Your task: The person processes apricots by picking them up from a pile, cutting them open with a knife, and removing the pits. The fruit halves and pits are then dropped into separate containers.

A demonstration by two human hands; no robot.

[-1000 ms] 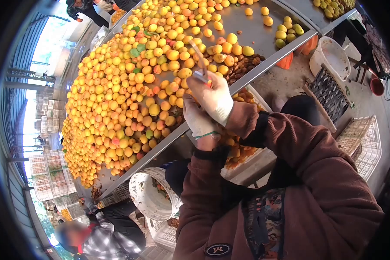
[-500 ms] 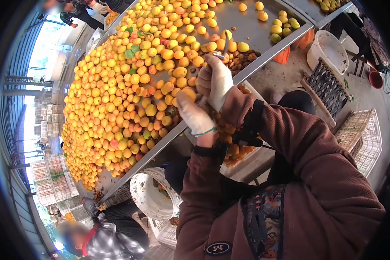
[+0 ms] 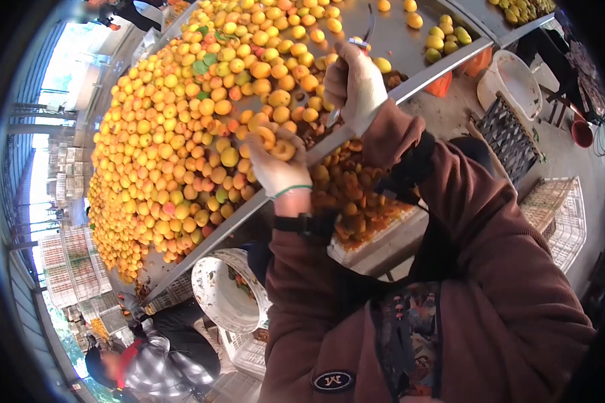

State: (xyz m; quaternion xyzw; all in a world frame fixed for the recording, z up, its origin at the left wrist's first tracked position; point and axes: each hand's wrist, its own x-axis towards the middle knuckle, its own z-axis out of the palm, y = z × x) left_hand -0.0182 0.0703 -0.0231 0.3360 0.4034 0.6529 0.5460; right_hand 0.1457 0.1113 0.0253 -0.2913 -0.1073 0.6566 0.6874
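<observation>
My left hand, in a pale glove with a green-edged cuff, cups an apricot split into two halves, with the cut faces showing. To its right and higher up, my gloved right hand grips a knife with a thin curved blade that points up and away. The fist covers most of its handle. Both hands are over the near metal edge of a sorting table. Whole apricots lie heaped just beyond my left hand. Below the edge, a crate holds cut apricot pieces.
Green-yellow apricots sit in the table's far right corner. A white bucket stands below the edge at left, near a seated person. At right are a white tub, a woven seat and a plastic crate.
The apricot in my left hand now shows as two opened halves. My left hand has moved left and turned palm up. My right hand has drawn up and right with the knife, away from the fruit.
</observation>
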